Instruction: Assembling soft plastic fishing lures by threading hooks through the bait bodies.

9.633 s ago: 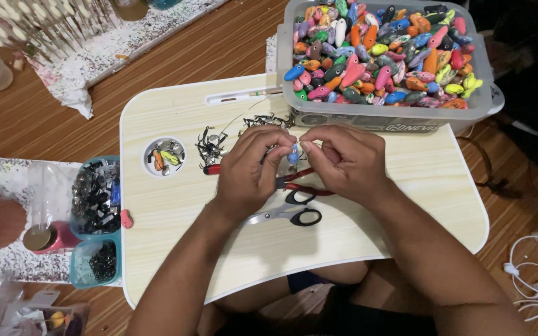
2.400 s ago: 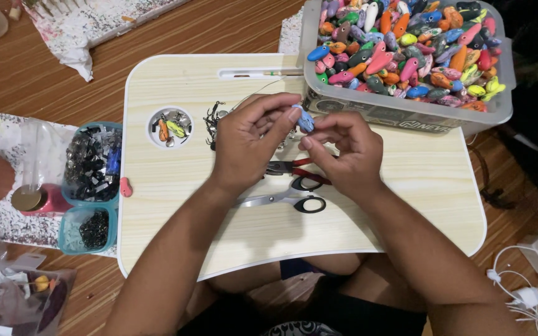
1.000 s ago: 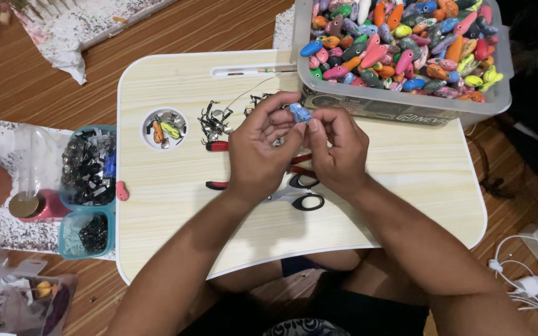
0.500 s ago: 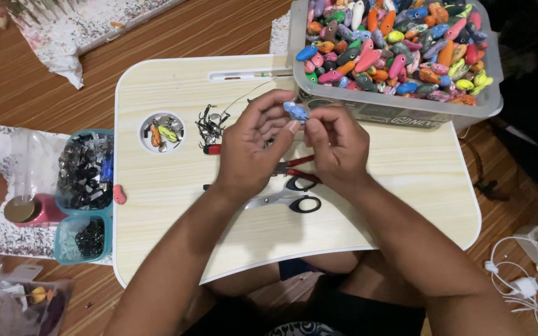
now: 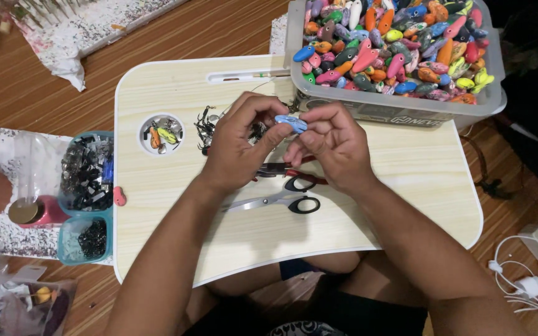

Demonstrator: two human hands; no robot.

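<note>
A pale wooden lap worktop (image 5: 406, 186) carried black-handled scissors (image 5: 281, 202) near, a clear plastic bin of coloured lures (image 5: 400, 106) far right, and small dark hooks (image 5: 207, 127) beside a round cup recess (image 5: 162, 134) left.

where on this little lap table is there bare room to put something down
On the lap table, the right half is bare, between the right hand, the bin of coloured lures and the edges. The near-left corner below the round cup recess is bare too. The middle is crowded: scissors, hooks.
</note>
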